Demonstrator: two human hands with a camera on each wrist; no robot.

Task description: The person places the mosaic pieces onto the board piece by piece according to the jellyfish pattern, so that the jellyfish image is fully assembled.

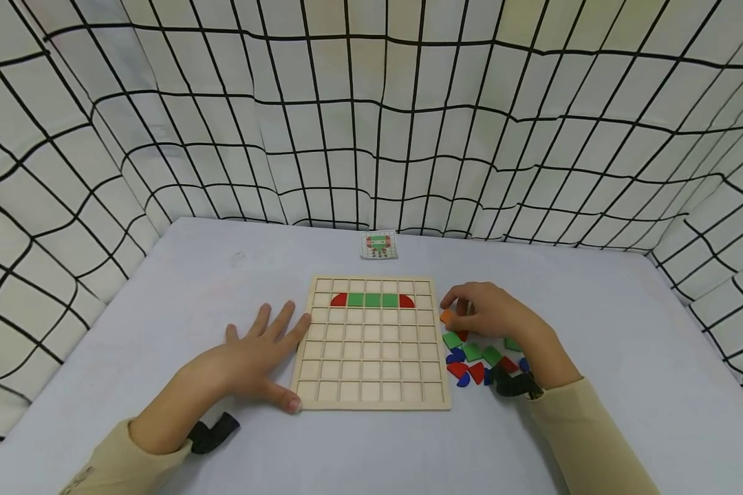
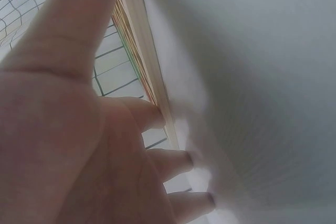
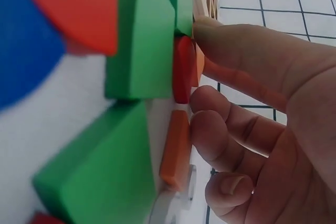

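Note:
A wooden grid board (image 1: 371, 405) lies flat on the table. In its second row from the back, several green square tiles (image 1: 373, 300) sit between two red quarter-circle tiles (image 1: 406, 301). My left hand (image 1: 248, 364) spreads its fingers, with thumb and index finger touching the board's left edge. Beyond the right edge, my right hand (image 1: 492, 309) pinches an orange tile (image 1: 446, 316) between thumb and index finger, low over the loose pieces. In the right wrist view that orange tile (image 3: 199, 65) shows partly behind a red piece (image 3: 182, 69); the other fingers are curled.
Loose green (image 1: 472, 352), red (image 1: 457, 370) and blue (image 1: 455, 355) pieces lie in a pile right of the board, partly under my right wrist. A small pattern card (image 1: 379, 245) lies behind the board. Black netting (image 1: 378, 103) over white cloth surrounds the table.

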